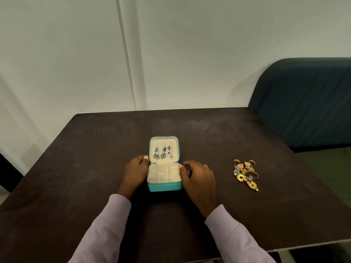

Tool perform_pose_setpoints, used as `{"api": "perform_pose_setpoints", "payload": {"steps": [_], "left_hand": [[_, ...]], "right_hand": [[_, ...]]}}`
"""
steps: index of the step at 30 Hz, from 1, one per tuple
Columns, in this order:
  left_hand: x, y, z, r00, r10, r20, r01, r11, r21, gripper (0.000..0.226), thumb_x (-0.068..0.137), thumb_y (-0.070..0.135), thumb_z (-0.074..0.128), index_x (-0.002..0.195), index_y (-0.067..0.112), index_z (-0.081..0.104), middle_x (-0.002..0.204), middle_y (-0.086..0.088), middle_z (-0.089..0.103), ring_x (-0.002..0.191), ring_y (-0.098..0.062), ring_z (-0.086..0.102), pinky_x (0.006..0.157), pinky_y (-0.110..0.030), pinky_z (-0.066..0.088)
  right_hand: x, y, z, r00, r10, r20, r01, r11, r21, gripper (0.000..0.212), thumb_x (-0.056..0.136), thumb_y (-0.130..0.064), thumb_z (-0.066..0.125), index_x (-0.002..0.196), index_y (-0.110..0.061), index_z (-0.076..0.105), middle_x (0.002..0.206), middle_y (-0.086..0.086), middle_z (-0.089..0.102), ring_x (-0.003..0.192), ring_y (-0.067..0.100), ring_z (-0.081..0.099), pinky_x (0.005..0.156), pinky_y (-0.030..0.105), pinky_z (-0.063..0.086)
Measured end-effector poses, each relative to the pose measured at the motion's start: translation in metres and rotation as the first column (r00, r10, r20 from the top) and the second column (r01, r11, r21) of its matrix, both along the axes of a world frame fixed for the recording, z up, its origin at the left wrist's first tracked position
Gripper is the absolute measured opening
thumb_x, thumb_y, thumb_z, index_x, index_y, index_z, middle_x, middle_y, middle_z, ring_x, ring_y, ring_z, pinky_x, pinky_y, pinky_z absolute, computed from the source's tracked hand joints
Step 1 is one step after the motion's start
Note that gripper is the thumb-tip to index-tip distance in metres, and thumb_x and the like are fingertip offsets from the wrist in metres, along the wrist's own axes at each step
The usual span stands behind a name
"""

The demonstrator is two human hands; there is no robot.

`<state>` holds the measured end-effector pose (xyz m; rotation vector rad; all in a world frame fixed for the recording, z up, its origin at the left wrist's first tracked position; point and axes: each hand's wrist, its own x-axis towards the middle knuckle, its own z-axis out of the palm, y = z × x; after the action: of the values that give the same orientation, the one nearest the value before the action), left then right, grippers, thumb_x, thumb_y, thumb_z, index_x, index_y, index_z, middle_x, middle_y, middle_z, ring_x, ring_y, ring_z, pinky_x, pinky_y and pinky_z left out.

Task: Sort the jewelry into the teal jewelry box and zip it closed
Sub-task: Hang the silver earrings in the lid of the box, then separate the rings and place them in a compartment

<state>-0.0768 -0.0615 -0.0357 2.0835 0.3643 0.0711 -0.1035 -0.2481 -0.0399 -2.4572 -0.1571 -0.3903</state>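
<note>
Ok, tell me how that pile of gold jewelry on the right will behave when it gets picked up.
The jewelry pile looks like small separate pieces lying overlapped, so lifting one may drag a neighbour along. The dangly parts will probably swing loosely. The pieces look flat-lying on the table, so rolling seems unlikely.

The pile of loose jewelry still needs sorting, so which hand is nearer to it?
Right. The right hand sits at the teal jewelry box's right edge, toward the pile of loose jewelry; the left hand holds the box's far side.
</note>
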Motion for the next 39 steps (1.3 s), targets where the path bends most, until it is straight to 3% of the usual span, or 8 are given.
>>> {"api": "perform_pose_setpoints", "payload": {"steps": [14,18,22,25,27,31,35,39], "left_hand": [[-0.004,0.000,0.005,1.000,-0.027,-0.008,0.026,0.991,-0.128,0.031,0.098,0.031,0.039,0.081,0.021,0.063,0.091,-0.007,0.069,0.088,-0.026,0.065,0.086,-0.049,0.051],[-0.002,0.002,0.008,1.000,0.019,-0.006,-0.019,0.999,-0.049,0.032,0.096,0.036,0.040,0.080,0.021,0.062,0.093,-0.009,0.066,0.089,-0.029,0.062,0.086,-0.050,0.049],[-0.005,-0.005,0.026,0.961,0.098,0.260,-0.160,0.961,0.227,0.035,0.094,0.036,0.046,0.113,0.011,0.061,0.104,-0.010,0.063,0.095,-0.028,0.058,0.087,-0.047,0.047],[-0.010,-0.030,0.062,0.856,0.025,0.517,-0.217,0.924,0.315,0.029,0.092,0.032,0.052,0.109,0.012,0.064,0.102,-0.013,0.064,0.089,-0.026,0.058,0.083,-0.038,0.045],[-0.012,-0.060,0.085,0.825,-0.059,0.562,-0.150,0.936,0.319,0.023,0.090,0.026,0.056,0.105,0.014,0.068,0.098,-0.008,0.065,0.084,-0.021,0.059,0.079,-0.032,0.042],[0.006,-0.129,0.105,0.845,-0.306,0.439,0.122,0.909,0.398,0.019,0.087,0.025,0.062,0.101,0.018,0.072,0.099,-0.004,0.071,0.092,-0.021,0.063,0.081,-0.023,0.040],[0.041,-0.185,0.086,0.847,-0.487,0.213,0.349,0.812,0.467,0.019,0.086,0.025,0.062,0.100,0.017,0.072,0.102,-0.005,0.071,0.098,-0.022,0.063,0.093,-0.037,0.046],[0.063,-0.218,0.054,0.863,-0.500,0.073,0.408,0.775,0.482,0.015,0.086,0.021,0.064,0.097,0.017,0.073,0.103,-0.005,0.071,0.099,-0.024,0.063,0.095,-0.040,0.047]], "right_hand": [[-0.001,-0.007,0.019,0.999,-0.016,-0.028,0.017,0.999,0.031,0.033,0.094,-0.044,0.042,0.106,-0.020,0.062,0.095,-0.002,0.065,0.092,0.014,0.053,0.079,0.030,0.037],[-0.005,-0.016,0.023,0.999,-0.026,-0.022,0.027,0.999,0.040,0.032,0.095,-0.043,0.043,0.108,-0.020,0.062,0.097,-0.002,0.064,0.095,0.014,0.053,0.082,0.031,0.037],[-0.014,-0.044,0.027,0.997,-0.063,0.050,0.058,0.994,0.091,0.029,0.092,-0.040,0.049,0.109,-0.022,0.063,0.095,-0.004,0.066,0.092,0.013,0.055,0.082,0.032,0.040],[-0.016,-0.093,0.029,0.978,-0.160,0.136,0.139,0.979,0.149,0.025,0.088,-0.034,0.057,0.104,-0.020,0.069,0.093,-0.003,0.069,0.088,0.015,0.060,0.080,0.034,0.047],[-0.012,-0.131,0.029,0.970,-0.220,0.099,0.209,0.972,0.111,0.022,0.088,-0.030,0.059,0.104,-0.020,0.069,0.100,-0.003,0.069,0.092,0.015,0.060,0.081,0.030,0.047],[0.004,-0.187,0.023,0.956,-0.288,-0.061,0.284,0.957,-0.060,0.023,0.090,-0.025,0.057,0.111,-0.019,0.067,0.107,0.003,0.066,0.095,0.019,0.058,0.084,0.034,0.048],[0.011,-0.208,0.020,0.954,-0.220,-0.206,0.190,0.970,-0.154,0.029,0.091,-0.026,0.057,0.117,-0.015,0.064,0.110,0.007,0.062,0.098,0.020,0.056,0.084,0.033,0.048],[0.011,-0.209,0.016,0.955,-0.183,-0.234,0.141,0.973,-0.183,0.032,0.090,-0.030,0.058,0.117,-0.012,0.064,0.109,0.007,0.062,0.095,0.018,0.056,0.078,0.028,0.046]]}}
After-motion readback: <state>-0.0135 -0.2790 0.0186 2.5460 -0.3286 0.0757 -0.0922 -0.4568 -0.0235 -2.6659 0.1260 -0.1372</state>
